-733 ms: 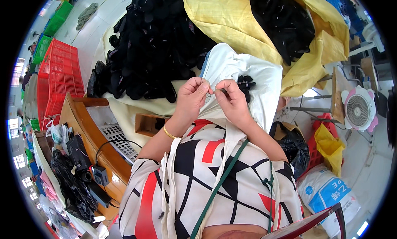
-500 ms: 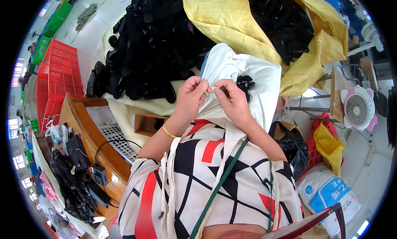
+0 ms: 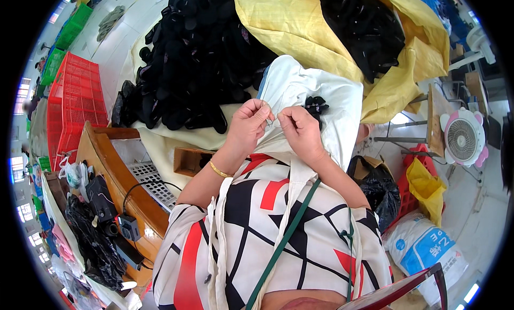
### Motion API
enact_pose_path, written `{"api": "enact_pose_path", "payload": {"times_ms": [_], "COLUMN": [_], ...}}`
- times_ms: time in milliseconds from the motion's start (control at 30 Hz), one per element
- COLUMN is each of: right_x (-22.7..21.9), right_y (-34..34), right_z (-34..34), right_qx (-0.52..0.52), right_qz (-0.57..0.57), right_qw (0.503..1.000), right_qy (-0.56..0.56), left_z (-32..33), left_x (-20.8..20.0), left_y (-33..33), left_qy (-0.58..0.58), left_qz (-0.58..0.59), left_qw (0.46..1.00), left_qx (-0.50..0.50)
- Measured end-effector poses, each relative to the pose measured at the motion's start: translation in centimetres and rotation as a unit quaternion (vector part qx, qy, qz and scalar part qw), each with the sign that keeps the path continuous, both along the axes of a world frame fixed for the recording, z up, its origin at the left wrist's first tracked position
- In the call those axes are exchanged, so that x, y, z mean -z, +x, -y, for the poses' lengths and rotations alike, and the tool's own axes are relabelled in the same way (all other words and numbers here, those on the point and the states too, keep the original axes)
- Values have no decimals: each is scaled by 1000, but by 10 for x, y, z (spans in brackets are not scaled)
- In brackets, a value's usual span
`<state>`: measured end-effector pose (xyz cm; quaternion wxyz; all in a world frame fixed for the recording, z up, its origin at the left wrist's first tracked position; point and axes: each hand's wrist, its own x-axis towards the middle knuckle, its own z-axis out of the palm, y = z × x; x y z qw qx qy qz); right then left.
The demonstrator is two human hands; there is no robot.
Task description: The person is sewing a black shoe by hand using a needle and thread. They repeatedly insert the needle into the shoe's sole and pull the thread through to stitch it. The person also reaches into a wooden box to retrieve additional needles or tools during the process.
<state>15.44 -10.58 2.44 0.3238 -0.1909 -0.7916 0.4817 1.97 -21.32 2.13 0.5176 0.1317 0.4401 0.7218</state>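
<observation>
My left hand (image 3: 249, 125) and my right hand (image 3: 301, 132) meet in front of my chest, fingertips pinched together on a small thing that is too tiny to make out, just over the white cloth (image 3: 316, 95) spread across my lap. A gold bangle sits on my left wrist. A small black rubber piece (image 3: 316, 104) lies on the white cloth just beyond my right hand. A big heap of black rubber pieces (image 3: 198, 63) fills the table ahead.
A yellow sack (image 3: 300, 28) holding more black pieces (image 3: 364, 23) lies at the upper right. Red crates (image 3: 72, 103) and green crates (image 3: 67, 34) stand at the left. A wooden frame (image 3: 118, 176) with a grid tray is at my left, a small fan (image 3: 463, 141) at the right.
Both hands have stayed together at the same spot; only the fingers shifted slightly on the small thing between them.
</observation>
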Motion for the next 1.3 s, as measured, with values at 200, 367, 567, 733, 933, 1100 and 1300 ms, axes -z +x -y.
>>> {"api": "enact_pose_path", "payload": {"times_ms": [200,367,567,733,933,1100,1300], "right_x": [14,4,6,14,16,19,28], "right_y": [1,-1,-3,-4,-5,-4,-1], "right_z": [-6,-6,-7,-5,-6,-7,-12], "right_qx": [-75,-116,-120,-95,-77,-122,-173], "right_qz": [-8,19,40,34,46,24,-24], "right_qw": [939,905,900,935,954,910,839], "right_qy": [-336,-409,-416,-339,-286,-397,-515], "left_z": [-2,-1,-2,-1,-1,-1,-2], "left_x": [1,4,-3,0,4,3,3], "left_y": [1,1,5,5,6,4,3], "left_qy": [-10,-6,-2,-11,-54,-59,-44], "left_qz": [-15,-5,5,-6,-113,-115,-97], "left_qw": [999,999,999,999,992,991,994], "left_qx": [-36,-33,-40,-31,-14,15,28]}}
